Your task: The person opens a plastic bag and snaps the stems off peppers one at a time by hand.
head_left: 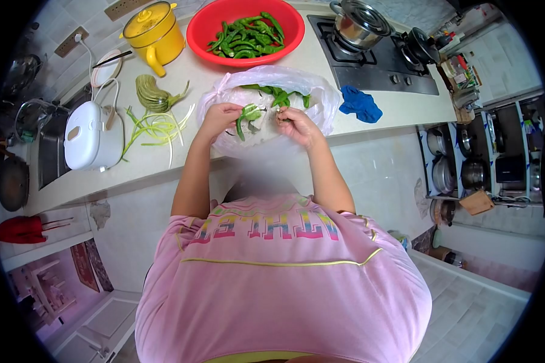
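Observation:
My left hand (220, 120) is closed on a green pepper (248, 115) that looks split open, over the near part of a clear plastic bag (324, 91). To its right, my right hand (298, 126) has its fingers pinched together; what they hold is too small to make out. Several green peppers (281, 97) lie in the bag, just beyond both hands. Behind the bag stands a red basin (200, 39) with many green peppers (245, 39) in it.
A yellow pot (157, 33), striped gourd (154, 94), green stalks (154, 128) and white appliance (94, 136) are on the left. A blue cloth (360, 104) lies right of the bag, before the stove (375, 75) with a steel pot (358, 25).

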Tool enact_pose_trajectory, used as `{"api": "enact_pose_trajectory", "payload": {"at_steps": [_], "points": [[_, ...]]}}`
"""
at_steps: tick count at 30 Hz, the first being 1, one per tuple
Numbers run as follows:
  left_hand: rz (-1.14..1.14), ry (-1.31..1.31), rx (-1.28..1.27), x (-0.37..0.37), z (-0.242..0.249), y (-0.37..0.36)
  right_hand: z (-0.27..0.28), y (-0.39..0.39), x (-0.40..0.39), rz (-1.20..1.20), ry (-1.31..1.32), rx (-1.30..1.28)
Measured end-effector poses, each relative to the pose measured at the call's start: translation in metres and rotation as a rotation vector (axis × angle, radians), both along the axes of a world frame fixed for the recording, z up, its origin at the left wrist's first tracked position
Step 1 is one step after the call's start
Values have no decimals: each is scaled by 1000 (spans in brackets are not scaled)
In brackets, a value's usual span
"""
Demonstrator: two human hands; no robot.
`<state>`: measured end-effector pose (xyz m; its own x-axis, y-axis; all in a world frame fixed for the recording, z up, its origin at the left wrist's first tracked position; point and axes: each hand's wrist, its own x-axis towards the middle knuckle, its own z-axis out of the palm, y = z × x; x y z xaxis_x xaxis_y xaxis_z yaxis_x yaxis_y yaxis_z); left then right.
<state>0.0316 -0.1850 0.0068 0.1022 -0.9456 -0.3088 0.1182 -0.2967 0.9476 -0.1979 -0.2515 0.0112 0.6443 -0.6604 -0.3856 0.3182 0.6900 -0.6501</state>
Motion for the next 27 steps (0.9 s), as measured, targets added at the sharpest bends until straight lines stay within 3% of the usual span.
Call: {"api": "enact_pose_trajectory", "payload": {"at_steps": [2,5,8,11,15,16,22,27], "points": [[44,102,5,-4,10,5,5,2,-1,29,86,-76],[51,-99,-54,0,-8,5,8,9,1,37,192,-231],[85,-122,-127,-9,-2,7,-2,15,5,-41,362,-365],[35,-686,-397,-12,-3,8,-5,27,10,-99,433,-409],[38,-588,-340,-9,5,11,1,46,9,-181,273,-268],[31,-368,-259,-12,18,16,4,50,7,-191,187,-187],[94,271,-57,-1,21,31,17,73,11,-230,-194,49],[100,429,-74,10,28,45,20,97,12,-207,-347,92]]}}
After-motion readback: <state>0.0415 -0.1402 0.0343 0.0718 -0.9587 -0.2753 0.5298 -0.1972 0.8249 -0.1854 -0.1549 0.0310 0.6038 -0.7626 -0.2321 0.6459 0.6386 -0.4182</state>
